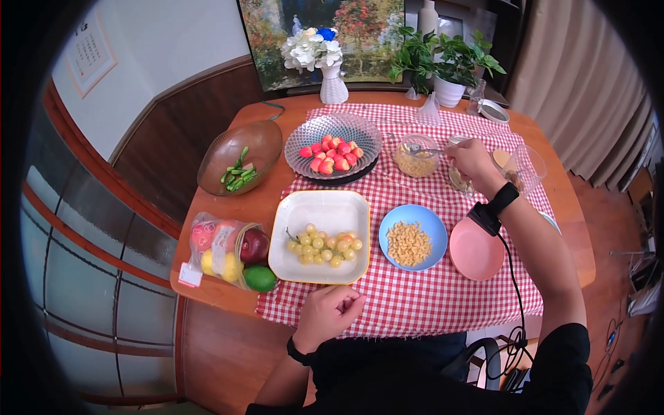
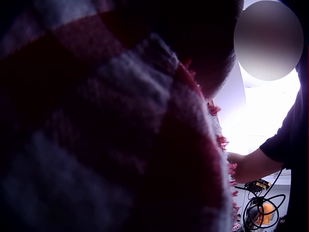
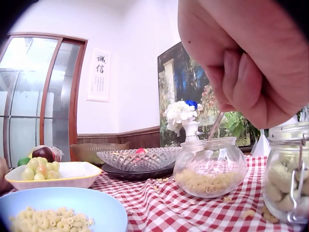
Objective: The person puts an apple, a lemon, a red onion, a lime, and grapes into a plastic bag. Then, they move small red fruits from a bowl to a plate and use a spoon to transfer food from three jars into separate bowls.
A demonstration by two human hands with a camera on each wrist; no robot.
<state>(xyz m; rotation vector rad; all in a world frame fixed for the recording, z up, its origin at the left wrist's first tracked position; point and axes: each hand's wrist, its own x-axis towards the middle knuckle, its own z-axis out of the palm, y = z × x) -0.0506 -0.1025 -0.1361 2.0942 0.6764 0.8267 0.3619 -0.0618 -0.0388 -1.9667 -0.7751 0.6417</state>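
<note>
Right hand (image 1: 472,160): pinching a metal utensil (image 1: 432,151), dipped in the glass jar (image 3: 227,141) of pasta (image 1: 417,166) left of that hand. Left hand (image 1: 327,315): fingers loosely curled, near-side of white tray (image 1: 321,207).

Green vegetables (image 1: 238,178) in a brown bowl (image 1: 260,140), a pink bowl (image 1: 477,249) just beside the blue bowl (image 1: 437,232)
</note>
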